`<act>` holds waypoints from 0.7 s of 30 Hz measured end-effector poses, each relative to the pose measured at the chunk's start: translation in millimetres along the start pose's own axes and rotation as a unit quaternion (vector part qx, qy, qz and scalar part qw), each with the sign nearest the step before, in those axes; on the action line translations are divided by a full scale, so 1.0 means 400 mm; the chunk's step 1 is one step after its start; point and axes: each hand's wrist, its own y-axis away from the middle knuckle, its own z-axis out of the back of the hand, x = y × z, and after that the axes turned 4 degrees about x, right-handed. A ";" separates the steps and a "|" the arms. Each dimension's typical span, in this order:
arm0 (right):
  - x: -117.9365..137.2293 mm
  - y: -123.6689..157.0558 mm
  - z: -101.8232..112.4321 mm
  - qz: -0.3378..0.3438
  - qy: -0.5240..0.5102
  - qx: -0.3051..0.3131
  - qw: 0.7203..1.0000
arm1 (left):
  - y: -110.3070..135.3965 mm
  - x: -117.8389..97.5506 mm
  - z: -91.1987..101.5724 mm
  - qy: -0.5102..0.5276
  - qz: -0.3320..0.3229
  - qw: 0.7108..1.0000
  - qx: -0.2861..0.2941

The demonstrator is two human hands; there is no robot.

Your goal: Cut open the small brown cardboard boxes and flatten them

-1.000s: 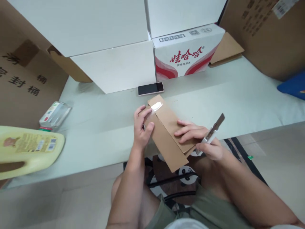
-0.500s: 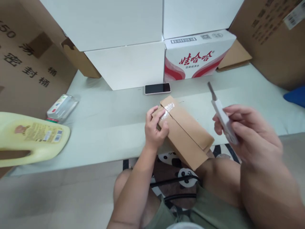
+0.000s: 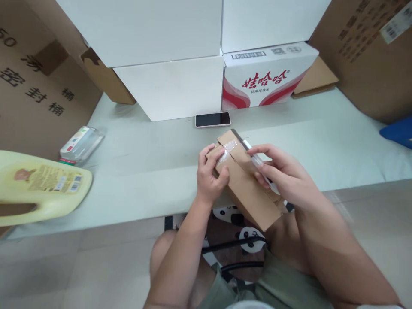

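A small brown cardboard box (image 3: 247, 193) lies at the front edge of the pale table (image 3: 154, 163), its seam closed with clear tape at the far end. My left hand (image 3: 210, 174) grips that far taped end, fingers curled on it. My right hand (image 3: 283, 176) holds a white utility knife (image 3: 254, 156) over the box top. The knife's blade tip rests at the taped seam near the far end.
A phone (image 3: 213, 119) lies face up just behind the box. White cartons (image 3: 174, 86) and a red-printed carton (image 3: 267, 77) stand at the back, brown cartons (image 3: 38, 86) at both sides. A yellow jug (image 3: 41, 189) and a clear packet (image 3: 82, 143) lie left. A blue object (image 3: 399, 131) sits right.
My right hand lifted the knife off the box, raised it to the right, then brought it down so the blade meets the taped seam. My left hand stayed on the box end.
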 end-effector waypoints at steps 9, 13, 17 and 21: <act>-0.033 -0.020 0.026 0.025 -0.138 0.075 0.987 | 0.010 0.001 -0.002 0.015 0.009 1.000 -0.004; -0.049 -0.023 0.027 0.035 -0.149 -0.025 0.988 | 0.009 0.002 0.000 0.004 0.007 1.000 0.003; -0.044 -0.008 -0.001 0.078 -0.037 -0.077 0.993 | 0.008 0.001 -0.003 0.003 0.004 1.000 -0.003; -0.032 0.005 -0.026 0.131 0.132 -0.058 0.981 | 0.009 0.001 -0.004 0.004 0.003 1.000 -0.003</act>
